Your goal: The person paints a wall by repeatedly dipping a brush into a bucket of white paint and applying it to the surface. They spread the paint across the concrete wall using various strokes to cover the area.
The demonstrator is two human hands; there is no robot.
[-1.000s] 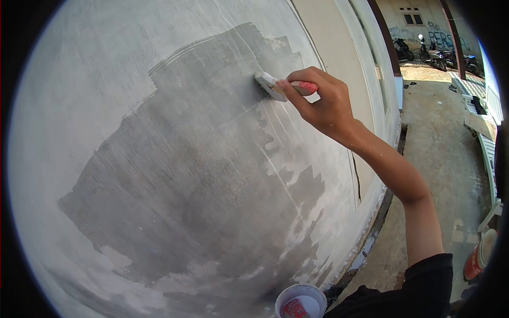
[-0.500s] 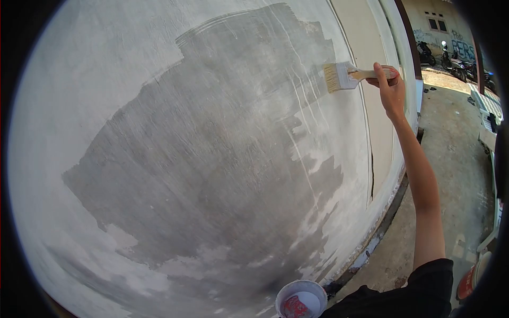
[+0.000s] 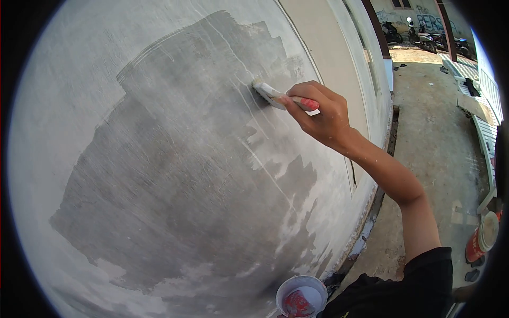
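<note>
My right hand (image 3: 321,112) is wrapped round the handle of a wide paint brush (image 3: 271,95). The bristles touch the wall (image 3: 175,143) at the upper edge of its darker grey patch, beside several pale drip lines. Red paint marks the end of the handle. At the bottom of the view is a white bucket (image 3: 301,296) with whitish liquid and a red patch inside. My left hand does not show clearly at the bucket, and what holds the bucket is hidden.
A cream panel (image 3: 339,63) is set in the wall to the right. Beyond a gutter runs a concrete path (image 3: 424,138). A red paint can (image 3: 481,238), white slatted furniture (image 3: 485,143) and parked motorbikes (image 3: 421,38) are on the right side.
My right hand and the brush have moved left and slightly down, from beside the panel onto the grey patch. The brush has turned edge-on. The view has shifted rightward, showing more of the red can.
</note>
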